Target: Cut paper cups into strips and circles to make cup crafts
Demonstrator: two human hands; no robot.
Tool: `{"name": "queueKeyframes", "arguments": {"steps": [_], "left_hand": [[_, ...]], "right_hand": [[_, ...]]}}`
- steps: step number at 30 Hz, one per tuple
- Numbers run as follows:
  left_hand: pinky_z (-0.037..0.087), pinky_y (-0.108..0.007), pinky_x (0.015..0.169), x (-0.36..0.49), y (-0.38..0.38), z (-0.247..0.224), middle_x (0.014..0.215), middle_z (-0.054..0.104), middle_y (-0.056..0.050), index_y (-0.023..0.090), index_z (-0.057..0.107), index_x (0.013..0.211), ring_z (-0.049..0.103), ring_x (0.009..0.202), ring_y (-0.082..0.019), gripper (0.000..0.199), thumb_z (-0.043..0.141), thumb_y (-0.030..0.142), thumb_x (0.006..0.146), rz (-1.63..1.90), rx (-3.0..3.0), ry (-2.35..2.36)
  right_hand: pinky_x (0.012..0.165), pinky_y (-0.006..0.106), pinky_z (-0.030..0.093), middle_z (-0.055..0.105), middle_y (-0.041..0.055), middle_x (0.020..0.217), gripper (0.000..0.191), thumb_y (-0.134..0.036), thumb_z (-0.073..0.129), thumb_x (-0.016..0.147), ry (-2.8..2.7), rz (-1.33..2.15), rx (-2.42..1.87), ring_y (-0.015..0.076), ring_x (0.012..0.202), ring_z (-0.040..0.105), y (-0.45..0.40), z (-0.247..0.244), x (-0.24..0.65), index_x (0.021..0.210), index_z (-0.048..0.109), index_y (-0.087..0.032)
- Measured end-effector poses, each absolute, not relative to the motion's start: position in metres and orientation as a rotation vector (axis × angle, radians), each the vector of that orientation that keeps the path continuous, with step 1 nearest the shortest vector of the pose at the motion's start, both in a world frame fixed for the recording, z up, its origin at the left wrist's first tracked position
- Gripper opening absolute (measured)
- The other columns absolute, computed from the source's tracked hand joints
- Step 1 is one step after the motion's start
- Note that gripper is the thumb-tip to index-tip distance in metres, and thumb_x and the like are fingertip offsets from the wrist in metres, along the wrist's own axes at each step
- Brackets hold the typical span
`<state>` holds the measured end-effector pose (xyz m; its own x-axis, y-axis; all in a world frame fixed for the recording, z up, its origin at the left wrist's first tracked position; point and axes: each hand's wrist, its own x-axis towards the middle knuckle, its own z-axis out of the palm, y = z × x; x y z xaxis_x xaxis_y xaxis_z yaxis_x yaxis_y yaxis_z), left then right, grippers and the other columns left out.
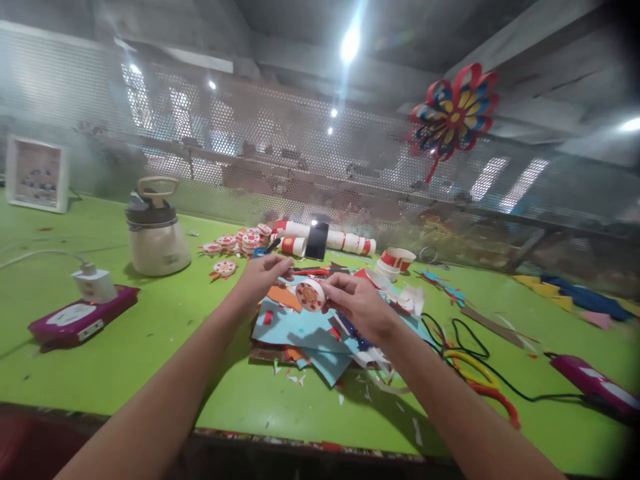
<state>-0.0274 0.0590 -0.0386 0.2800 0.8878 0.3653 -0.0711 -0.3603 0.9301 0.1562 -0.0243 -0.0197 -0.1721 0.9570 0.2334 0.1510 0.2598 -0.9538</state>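
My right hand (357,303) pinches the edge of a small round white piece with a red pattern (310,295), held up over the pile of paper. My left hand (266,275) is just left of it, fingers pressed together; whatever lies between its fingertips is too small to make out. Under both hands are light blue paper sheets (300,328), with an orange piece (284,297) and small red scraps among them. Similar round patterned pieces (251,241) are heaped behind my left hand.
Behind the hands stand a phone (317,241), stacked paper cups (350,243) and cut cups (397,259). A beige kettle (159,243) and purple power strip (85,317) are at left. Scissors (473,370), black cable and another power strip (595,383) lie right on the green table (165,373).
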Motion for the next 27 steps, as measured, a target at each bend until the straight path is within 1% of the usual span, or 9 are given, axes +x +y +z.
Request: {"name": "queueKeyframes", "arguments": {"steps": [3,8,10,13,16,18,21,24,27], "left_hand": [[0.054,-0.03,0.062,-0.019,0.043,-0.036,0.087,0.07,-0.009,0.016,0.069,0.084,0.066,0.079,-0.021,0.033,0.057,0.047,0.082,1.124,1.601,0.641],[0.054,-0.041,0.079,-0.007,0.027,-0.04,0.108,0.069,-0.01,0.022,0.063,0.11,0.067,0.091,-0.026,0.038,0.056,0.048,0.084,0.972,1.68,0.528],[0.054,-0.043,0.082,-0.004,0.023,-0.042,0.116,0.066,-0.01,0.025,0.057,0.121,0.065,0.098,-0.028,0.045,0.06,0.045,0.081,0.993,1.776,0.511],[0.053,-0.045,0.088,-0.001,0.016,-0.045,0.132,0.056,-0.011,0.032,0.042,0.136,0.058,0.113,-0.03,0.068,0.069,0.04,0.075,1.05,1.946,0.485],[0.048,-0.047,0.095,0.001,0.009,-0.047,0.143,0.045,-0.009,0.038,0.028,0.143,0.051,0.122,-0.031,0.081,0.071,0.037,0.074,1.098,2.111,0.529],[0.045,-0.048,0.1,0.002,0.007,-0.048,0.146,0.041,-0.007,0.041,0.025,0.143,0.047,0.126,-0.03,0.079,0.069,0.036,0.077,1.12,2.204,0.539],[0.042,-0.049,0.102,0.001,0.007,-0.048,0.142,0.046,-0.006,0.041,0.031,0.14,0.047,0.126,-0.029,0.07,0.066,0.036,0.08,1.156,2.287,0.526],[0.045,-0.047,0.097,0.001,0.008,-0.047,0.132,0.055,-0.006,0.039,0.041,0.133,0.054,0.118,-0.028,0.061,0.068,0.037,0.079,1.171,2.299,0.529],[0.048,-0.044,0.091,0.001,0.007,-0.046,0.126,0.059,-0.007,0.035,0.045,0.126,0.058,0.11,-0.027,0.057,0.07,0.039,0.076,1.177,2.293,0.564]], "right_hand": [[0.066,0.03,0.049,0.06,-0.001,0.074,0.032,-0.048,0.07,0.074,-1.356,1.176,-0.928,0.012,0.065,0.057,-0.033,-0.02,0.165,0.075,0.056,-0.019],[0.065,0.026,0.049,0.063,0.0007,0.077,0.026,-0.04,0.074,0.075,-1.178,1.343,-0.793,0.0113,0.067,0.058,-0.038,-0.024,0.173,0.077,0.062,-0.017],[0.066,0.026,0.049,0.065,0.0021,0.08,0.022,-0.037,0.073,0.077,-1.13,1.376,-0.755,0.0123,0.07,0.059,-0.038,-0.025,0.176,0.08,0.064,-0.017],[0.069,0.026,0.049,0.066,0.0025,0.082,0.016,-0.032,0.07,0.081,-1.081,1.398,-0.711,0.0132,0.072,0.06,-0.04,-0.028,0.179,0.082,0.066,-0.018],[0.074,0.026,0.05,0.067,0.0029,0.085,0.011,-0.029,0.067,0.084,-1.055,1.421,-0.681,0.0136,0.077,0.061,-0.042,-0.03,0.178,0.086,0.067,-0.018],[0.076,0.027,0.05,0.067,0.0032,0.086,0.011,-0.028,0.066,0.085,-1.049,1.442,-0.672,0.0135,0.078,0.061,-0.044,-0.031,0.177,0.087,0.067,-0.018],[0.073,0.027,0.05,0.065,0.0021,0.081,0.012,-0.03,0.068,0.082,-1.048,1.458,-0.676,0.0127,0.073,0.06,-0.044,-0.03,0.174,0.081,0.067,-0.018],[0.069,0.027,0.051,0.064,0.0016,0.078,0.016,-0.032,0.071,0.079,-1.063,1.446,-0.713,0.0123,0.069,0.059,-0.044,-0.028,0.172,0.078,0.066,-0.017],[0.067,0.027,0.051,0.065,0.0021,0.077,0.02,-0.035,0.071,0.078,-1.096,1.388,-0.798,0.0123,0.067,0.06,-0.046,-0.026,0.172,0.081,0.068,-0.016]]}}
